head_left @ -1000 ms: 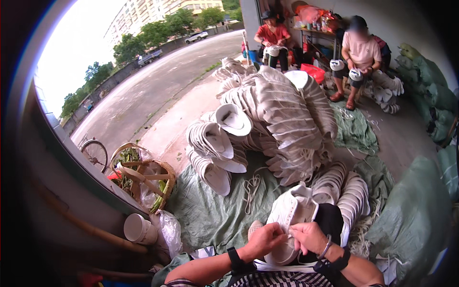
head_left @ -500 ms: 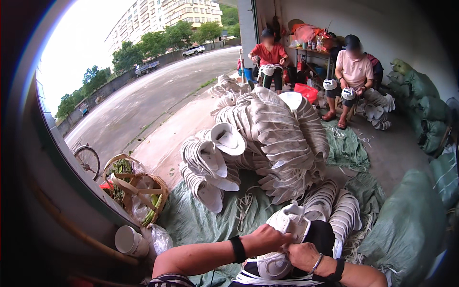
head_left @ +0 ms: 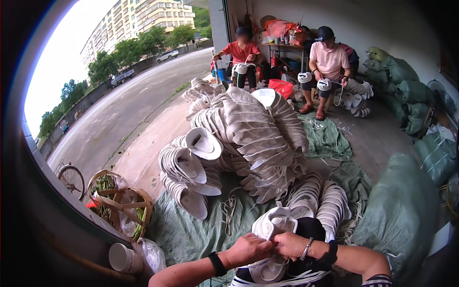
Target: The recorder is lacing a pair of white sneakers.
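Note:
A white shoe upper [head_left: 266,226] rests on my lap, its opening facing away from me. My left hand [head_left: 249,249] and my right hand [head_left: 289,246] meet over its front part, fingertips pinched close together. Whatever lies between the fingers is too small or hidden to make out. Both hands are closed, and part of the upper is covered by them. Loose white laces [head_left: 291,279] lie across my lap below the hands. Just beyond the upper, nested rows of similar white uppers [head_left: 333,203] lie on the green sheet.
A large heap of stacked uppers [head_left: 253,126] fills the middle. Left are a wicker basket [head_left: 143,196] and a white bucket [head_left: 125,258]. A bulging green sack [head_left: 404,205] stands at right. Two seated people, one in a red shirt [head_left: 241,52], handle uppers at the back.
The whole view has shifted, so the scene sits farther left. My right hand has come up level with my left over the upper. Both people at the back now hold laces drawn out sideways.

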`<action>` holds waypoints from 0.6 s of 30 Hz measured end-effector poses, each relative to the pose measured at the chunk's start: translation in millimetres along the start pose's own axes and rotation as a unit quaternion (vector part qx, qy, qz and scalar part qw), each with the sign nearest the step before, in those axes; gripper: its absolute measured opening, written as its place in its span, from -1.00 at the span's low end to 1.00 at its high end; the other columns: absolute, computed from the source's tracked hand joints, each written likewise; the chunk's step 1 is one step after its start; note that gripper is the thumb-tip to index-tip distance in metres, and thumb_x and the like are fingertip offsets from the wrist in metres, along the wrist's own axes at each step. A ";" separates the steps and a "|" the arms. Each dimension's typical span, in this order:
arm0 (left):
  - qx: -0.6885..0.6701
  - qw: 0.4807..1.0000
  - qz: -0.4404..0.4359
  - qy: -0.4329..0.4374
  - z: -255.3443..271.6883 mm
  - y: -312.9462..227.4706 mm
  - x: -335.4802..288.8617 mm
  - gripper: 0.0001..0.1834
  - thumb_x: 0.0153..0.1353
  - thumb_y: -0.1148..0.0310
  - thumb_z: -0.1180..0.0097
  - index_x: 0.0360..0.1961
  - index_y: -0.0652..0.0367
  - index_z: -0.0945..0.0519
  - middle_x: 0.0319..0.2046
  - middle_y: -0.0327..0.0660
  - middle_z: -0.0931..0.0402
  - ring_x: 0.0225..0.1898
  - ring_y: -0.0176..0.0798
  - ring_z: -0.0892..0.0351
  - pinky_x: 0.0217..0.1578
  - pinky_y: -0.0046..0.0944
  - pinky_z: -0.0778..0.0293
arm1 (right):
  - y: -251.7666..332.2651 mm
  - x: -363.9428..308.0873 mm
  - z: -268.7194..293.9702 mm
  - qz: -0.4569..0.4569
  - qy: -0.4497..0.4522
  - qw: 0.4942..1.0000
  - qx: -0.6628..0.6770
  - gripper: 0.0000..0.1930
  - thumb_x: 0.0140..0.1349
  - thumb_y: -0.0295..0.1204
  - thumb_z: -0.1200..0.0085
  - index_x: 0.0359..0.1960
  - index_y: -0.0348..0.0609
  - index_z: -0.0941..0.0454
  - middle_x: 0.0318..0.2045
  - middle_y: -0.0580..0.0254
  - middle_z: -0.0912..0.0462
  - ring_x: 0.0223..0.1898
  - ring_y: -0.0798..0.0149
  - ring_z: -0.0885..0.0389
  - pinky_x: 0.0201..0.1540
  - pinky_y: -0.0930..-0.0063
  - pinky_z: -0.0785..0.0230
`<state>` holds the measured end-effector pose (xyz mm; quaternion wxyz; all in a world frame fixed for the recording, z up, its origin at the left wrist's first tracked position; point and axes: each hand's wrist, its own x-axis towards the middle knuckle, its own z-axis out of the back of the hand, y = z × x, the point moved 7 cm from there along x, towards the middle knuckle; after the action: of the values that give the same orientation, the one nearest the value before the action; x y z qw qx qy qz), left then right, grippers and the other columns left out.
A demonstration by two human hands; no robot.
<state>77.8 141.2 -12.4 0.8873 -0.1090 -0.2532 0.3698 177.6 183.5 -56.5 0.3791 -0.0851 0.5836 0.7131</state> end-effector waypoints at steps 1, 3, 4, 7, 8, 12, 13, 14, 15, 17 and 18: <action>-0.001 1.000 -0.002 -0.016 1.0 0.7 -0.8 -0.77 0.05 0.21 -0.17 -0.38 0.06 -0.41 -0.59 -0.28 -0.46 -0.52 -0.16 -0.54 -0.46 -0.22 -0.40 | 0.9 0.1 -0.6 0.010 0.008 1.000 0.001 -0.82 0.22 -0.37 0.04 -0.22 -0.20 -0.44 -0.70 0.23 -0.49 -0.80 0.41 -0.42 -0.75 0.54 -0.29; -0.007 0.999 -0.009 -0.039 1.6 1.5 -3.4 -0.75 0.07 0.22 -0.21 -0.48 0.05 -0.38 -0.63 -0.30 -0.39 -0.56 -0.19 -0.48 -0.48 -0.25 -0.38 | 5.0 -1.0 1.2 0.056 -0.027 0.997 -0.048 -0.81 0.22 -0.33 0.01 -0.25 -0.19 -0.45 -0.69 0.21 -0.51 -0.78 0.34 -0.47 -0.71 0.47 -0.33; -0.003 0.999 -0.015 -0.047 2.0 2.2 -5.1 -0.78 0.07 0.23 -0.20 -0.44 0.05 -0.42 -0.60 -0.30 -0.41 -0.53 -0.21 -0.49 -0.43 -0.25 -0.38 | 5.8 -1.4 0.2 0.071 -0.038 0.995 -0.064 -0.81 0.22 -0.33 0.01 -0.25 -0.19 -0.45 -0.69 0.21 -0.51 -0.78 0.34 -0.47 -0.71 0.47 -0.33; -0.019 0.999 -0.031 -0.033 -3.6 4.0 -7.7 -0.80 0.07 0.24 -0.19 -0.39 0.06 -0.45 -0.57 -0.31 -0.42 -0.49 -0.23 -0.49 -0.40 -0.26 -0.37 | 0.0 -1.4 1.2 0.062 -0.092 0.991 -0.077 -0.79 0.21 -0.26 -0.03 -0.35 -0.16 -0.45 -0.69 0.08 -0.53 -0.73 0.22 -0.54 -0.63 0.35 -0.38; -0.018 0.999 -0.035 -0.023 -5.6 4.7 -8.7 -0.80 0.08 0.25 -0.17 -0.36 0.08 -0.45 -0.54 -0.30 -0.43 -0.46 -0.23 -0.50 -0.37 -0.26 -0.37 | 3.8 -1.7 -1.7 0.101 -0.091 0.986 -0.099 -0.80 0.20 -0.27 -0.04 -0.36 -0.14 -0.45 -0.68 0.06 -0.54 -0.72 0.19 -0.55 -0.62 0.33 -0.39; -0.023 0.997 -0.038 -0.060 -3.0 4.9 -10.9 -0.80 0.08 0.26 -0.17 -0.36 0.10 -0.45 -0.54 -0.27 -0.43 -0.46 -0.20 -0.49 -0.36 -0.25 -0.37 | 9.3 -3.0 6.1 0.155 -0.161 0.957 -0.185 -0.82 0.15 -0.26 -0.05 -0.34 -0.06 -0.47 -0.59 -0.03 -0.57 -0.49 -0.08 -0.58 -0.45 0.17 -0.43; -0.030 0.997 -0.038 -0.063 -3.0 4.6 -11.0 -0.80 0.08 0.27 -0.17 -0.36 0.10 -0.45 -0.54 -0.27 -0.43 -0.46 -0.20 -0.49 -0.36 -0.25 -0.37 | 2.9 0.4 1.7 0.119 -0.119 0.971 -0.169 -0.82 0.14 -0.26 -0.05 -0.32 -0.05 -0.48 -0.57 -0.02 -0.57 -0.45 -0.10 -0.58 -0.42 0.17 -0.43; -0.043 0.997 -0.035 -0.051 -4.9 4.2 -11.0 -0.80 0.08 0.28 -0.16 -0.36 0.11 -0.45 -0.54 -0.26 -0.43 -0.46 -0.19 -0.49 -0.36 -0.24 -0.37 | 8.7 -1.0 3.1 0.161 -0.120 0.960 -0.194 -0.82 0.14 -0.26 -0.05 -0.31 -0.04 -0.49 -0.55 -0.02 -0.57 -0.44 -0.09 -0.58 -0.40 0.18 -0.43; -0.033 0.997 -0.034 -0.063 -3.3 3.8 -11.4 -0.80 0.08 0.28 -0.16 -0.36 0.11 -0.45 -0.54 -0.26 -0.43 -0.46 -0.19 -0.49 -0.36 -0.24 -0.37 | 8.2 -0.4 1.5 0.155 -0.106 0.964 -0.190 -0.82 0.13 -0.25 -0.06 -0.32 -0.05 -0.50 -0.54 -0.02 -0.57 -0.43 -0.08 -0.58 -0.39 0.18 -0.43; -0.044 0.997 -0.033 -0.054 -4.1 3.6 -11.6 -0.81 0.08 0.29 -0.16 -0.36 0.11 -0.44 -0.53 -0.26 -0.43 -0.46 -0.19 -0.49 -0.34 -0.24 -0.37 | 8.3 0.5 0.5 0.143 -0.087 0.969 -0.183 -0.82 0.12 -0.25 -0.06 -0.33 -0.05 -0.51 -0.52 -0.03 -0.58 -0.41 -0.08 -0.58 -0.37 0.17 -0.43; -0.049 0.997 -0.032 -0.051 -4.0 4.3 -11.9 -0.81 0.07 0.31 -0.16 -0.36 0.12 -0.44 -0.53 -0.25 -0.42 -0.44 -0.19 -0.49 -0.33 -0.23 -0.37 | 14.0 -1.8 1.3 0.171 -0.114 0.955 -0.214 -0.82 0.12 -0.25 -0.06 -0.34 -0.05 -0.51 -0.52 -0.03 -0.58 -0.41 -0.07 -0.59 -0.37 0.17 -0.44</action>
<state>70.2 135.8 -21.8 0.8781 -0.1254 -0.3195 0.3335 170.3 183.5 -44.3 0.2881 0.0184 0.3759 0.8805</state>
